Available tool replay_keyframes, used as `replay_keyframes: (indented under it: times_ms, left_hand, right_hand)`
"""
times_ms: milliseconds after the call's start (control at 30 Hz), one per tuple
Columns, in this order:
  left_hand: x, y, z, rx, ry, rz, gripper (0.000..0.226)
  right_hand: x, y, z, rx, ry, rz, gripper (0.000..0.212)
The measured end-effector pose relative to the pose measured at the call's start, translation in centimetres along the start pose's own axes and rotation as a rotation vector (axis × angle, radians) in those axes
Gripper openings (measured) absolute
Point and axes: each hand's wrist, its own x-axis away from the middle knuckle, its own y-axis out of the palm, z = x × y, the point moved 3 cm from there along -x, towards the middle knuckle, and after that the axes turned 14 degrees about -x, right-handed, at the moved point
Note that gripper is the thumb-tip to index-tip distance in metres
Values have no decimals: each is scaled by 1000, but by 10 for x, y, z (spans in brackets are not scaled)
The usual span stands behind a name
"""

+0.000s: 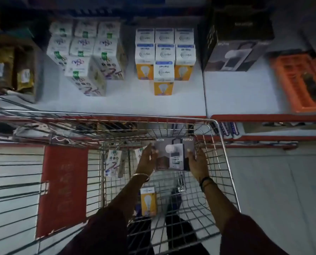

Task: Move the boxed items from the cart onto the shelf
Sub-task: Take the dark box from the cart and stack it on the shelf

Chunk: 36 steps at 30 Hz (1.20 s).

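I see a shiny bare-metal wire cart [225, 155], printed cardboard boxes with a slight sheen [165, 52], a smooth matt white shelf [245, 92], and a glossy metal bangle [140, 175].

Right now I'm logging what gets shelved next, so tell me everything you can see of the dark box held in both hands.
The dark box is a grey-black carton, apparently cardboard, printed with a white bulb-like lamp, a dark handle shape and blurred lettering along its far edge. It looks closed and undamaged, printed face up toward the camera, inside the wire cart. The left hand grips its left edge, the right hand its right edge.
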Motion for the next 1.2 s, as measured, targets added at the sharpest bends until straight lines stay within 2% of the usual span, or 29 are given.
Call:
replay_keyframes:
  times_ms: [200, 367, 667, 900, 1000, 1133, 1200]
  left_hand:
    - [-27, 11, -23, 130, -311, -75, 44]
    - [-30, 6, -22, 178, -328, -150, 31]
    - [35, -44, 14, 267, -199, -97, 25]
    - [91, -106, 85, 170, 1, -52, 29]
    - [111, -128, 120, 105, 130, -20, 35]
    - [128, -144, 170, 80, 274, 66, 17]
    - [132, -143, 194, 59, 335, 73, 26]
  right_hand:
    - [-18, 5, 11, -1, 130, 21, 38]
    - [-19, 3, 16, 62, 97, 8, 39]
    - [44, -16, -37, -8, -94, -45, 35]
    - [106, -46, -117, -115, -285, -60, 28]
    - [120, -67, -148, -134, -386, -1, 35]
    - [128, -99, -180, -190, -503, 57, 51]
    - [128, -117, -193, -236, -559, 71, 52]
